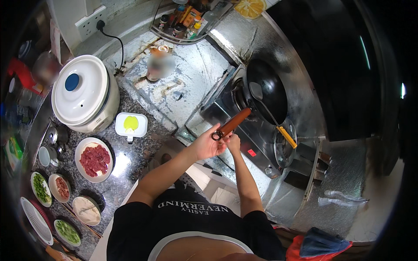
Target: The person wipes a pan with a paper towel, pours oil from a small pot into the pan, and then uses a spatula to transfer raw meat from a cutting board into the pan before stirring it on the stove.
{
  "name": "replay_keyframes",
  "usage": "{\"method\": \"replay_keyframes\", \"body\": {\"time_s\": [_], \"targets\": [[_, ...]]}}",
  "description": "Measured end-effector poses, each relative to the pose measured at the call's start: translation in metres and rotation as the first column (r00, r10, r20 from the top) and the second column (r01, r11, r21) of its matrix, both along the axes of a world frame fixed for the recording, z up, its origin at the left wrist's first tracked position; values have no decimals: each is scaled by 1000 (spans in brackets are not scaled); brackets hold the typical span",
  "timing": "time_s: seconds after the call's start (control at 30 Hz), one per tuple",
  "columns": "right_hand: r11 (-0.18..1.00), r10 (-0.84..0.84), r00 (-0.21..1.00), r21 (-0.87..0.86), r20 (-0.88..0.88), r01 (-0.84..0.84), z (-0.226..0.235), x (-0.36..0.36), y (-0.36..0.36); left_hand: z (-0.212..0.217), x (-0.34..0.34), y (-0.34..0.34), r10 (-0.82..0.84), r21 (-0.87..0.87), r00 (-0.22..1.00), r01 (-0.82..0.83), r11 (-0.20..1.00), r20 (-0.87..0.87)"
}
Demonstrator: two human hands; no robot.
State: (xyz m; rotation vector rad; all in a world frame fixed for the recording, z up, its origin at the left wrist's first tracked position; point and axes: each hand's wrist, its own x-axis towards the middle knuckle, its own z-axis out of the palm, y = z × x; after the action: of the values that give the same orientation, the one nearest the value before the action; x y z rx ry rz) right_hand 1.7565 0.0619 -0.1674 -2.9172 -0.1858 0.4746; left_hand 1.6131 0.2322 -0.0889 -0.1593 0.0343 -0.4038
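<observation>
My left hand [210, 145] is palm up at the end of a wok's reddish-brown handle [235, 122], its thumb stretched out and its fingers partly behind the handle. Whether it touches the handle is unclear. Beside it, close to its fingertips, my right hand [234, 142] is curled closed, with anything inside it hidden. The black wok [275, 89] sits tilted on the stove [226, 114]. A spatula [257, 91] with a yellow handle lies across the wok, its handle end over a glass lid [285, 145].
On the left counter stand a white lidded cooker [98, 93], a plate of raw sliced meat [94, 160], a small white dish with something yellow-green [131, 124], and several bowls of chopped food [62, 188]. A spice rack [187, 21] is at the back. A dark range hood [331, 56] overhangs the right.
</observation>
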Motion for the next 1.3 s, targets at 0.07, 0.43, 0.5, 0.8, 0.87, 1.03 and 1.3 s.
{"method": "replay_keyframes", "body": {"time_s": [0.07,0.43,0.5,0.8,0.87,1.03,1.3], "targets": [[999,-14,999,-47,-31,12,-11,9,0,-2,-5,0,47,31,998,-49,998,38],[921,236,966,-294,-104,-257,-14,29,25,17,-8,6,71,-38,997,-70,997,42],[887,280,954,-351,-109,-300,-12,25,31,15,-8,6,80,-26,995,-78,997,64],[730,425,896,-537,-127,-423,0,4,29,17,-8,7,81,46,997,-81,996,22],[714,438,889,-550,-132,-433,-2,6,31,33,-11,15,72,91,997,-69,993,-30],[675,467,873,-579,-142,-456,0,11,35,20,10,27,-42,46,987,35,998,157],[684,455,885,-596,-103,-421,5,9,41,21,8,41,-14,145,992,-5,989,128]]}}
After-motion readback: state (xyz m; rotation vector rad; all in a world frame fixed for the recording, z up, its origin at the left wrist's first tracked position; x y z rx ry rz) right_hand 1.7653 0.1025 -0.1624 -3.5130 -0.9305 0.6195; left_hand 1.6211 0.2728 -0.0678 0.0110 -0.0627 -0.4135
